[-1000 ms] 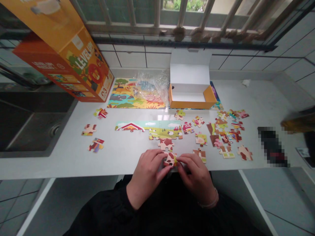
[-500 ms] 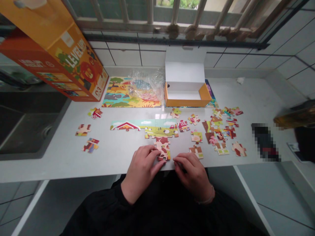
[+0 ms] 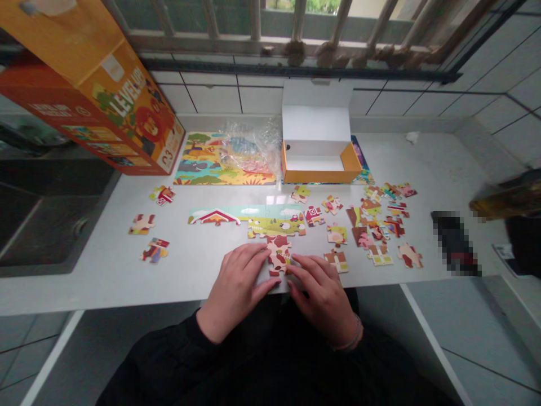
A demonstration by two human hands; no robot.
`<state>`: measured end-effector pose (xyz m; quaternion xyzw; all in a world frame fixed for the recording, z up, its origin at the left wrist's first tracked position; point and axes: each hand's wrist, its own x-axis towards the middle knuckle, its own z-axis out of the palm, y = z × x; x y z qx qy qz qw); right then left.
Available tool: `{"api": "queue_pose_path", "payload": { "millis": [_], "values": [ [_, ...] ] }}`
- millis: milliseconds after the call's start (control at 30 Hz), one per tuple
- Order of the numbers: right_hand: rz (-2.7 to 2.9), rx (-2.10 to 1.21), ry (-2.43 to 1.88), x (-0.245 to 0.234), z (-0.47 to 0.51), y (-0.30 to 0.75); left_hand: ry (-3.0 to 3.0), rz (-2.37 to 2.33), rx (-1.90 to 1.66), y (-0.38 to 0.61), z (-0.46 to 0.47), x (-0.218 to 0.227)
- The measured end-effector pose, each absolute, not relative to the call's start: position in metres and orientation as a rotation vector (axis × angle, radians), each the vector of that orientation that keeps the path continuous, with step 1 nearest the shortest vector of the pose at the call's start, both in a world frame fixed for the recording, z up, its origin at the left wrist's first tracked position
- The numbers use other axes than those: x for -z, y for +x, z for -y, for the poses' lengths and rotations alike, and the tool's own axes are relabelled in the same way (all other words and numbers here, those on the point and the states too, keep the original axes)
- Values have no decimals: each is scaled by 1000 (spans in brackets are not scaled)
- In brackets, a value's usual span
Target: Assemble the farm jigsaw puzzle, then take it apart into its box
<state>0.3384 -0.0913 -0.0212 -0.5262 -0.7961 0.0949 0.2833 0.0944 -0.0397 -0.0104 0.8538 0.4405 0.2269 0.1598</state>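
Note:
Two joined cow puzzle pieces (image 3: pixel 279 255) lie on the counter near its front edge, brown-patched on cream. Their top edge meets the lower side of an assembled puzzle strip (image 3: pixel 276 225) with sheep and a small red vehicle. My left hand (image 3: pixel 239 285) rests along the left side of the cow pieces, fingers stretched and thumb apart below them. On the right side, my right hand (image 3: pixel 321 290) touches their edge with its fingertips, its fingers spread and the thumb lower down. Neither hand is closed around a piece.
Loose puzzle pieces (image 3: pixel 372 225) lie to the right; several more (image 3: pixel 142 224) lie left, near the sink (image 3: pixel 38 225). Behind stand an open yellow-and-white box (image 3: pixel 321 175) and a tall orange box (image 3: pixel 127 113). Clear plastic wrap (image 3: pixel 257 149) covers part of a picture board (image 3: pixel 198 163). A pixelated dark object (image 3: pixel 456 242) lies far right.
My right hand has moved left onto the edge of the cow pieces. My left fingers have drawn back from on top of them to their left side.

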Motion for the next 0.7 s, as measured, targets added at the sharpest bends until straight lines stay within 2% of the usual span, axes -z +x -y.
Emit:
{"api": "queue_pose_path", "payload": {
  "millis": [467, 700],
  "values": [
    [2046, -425, -1371, 13, 79, 335, 2424, -1233, -663, 93, 36, 14],
    [1763, -649, -1345, 12, 80, 337, 1996, -1226, -775, 107, 40, 4]
  ]
}}
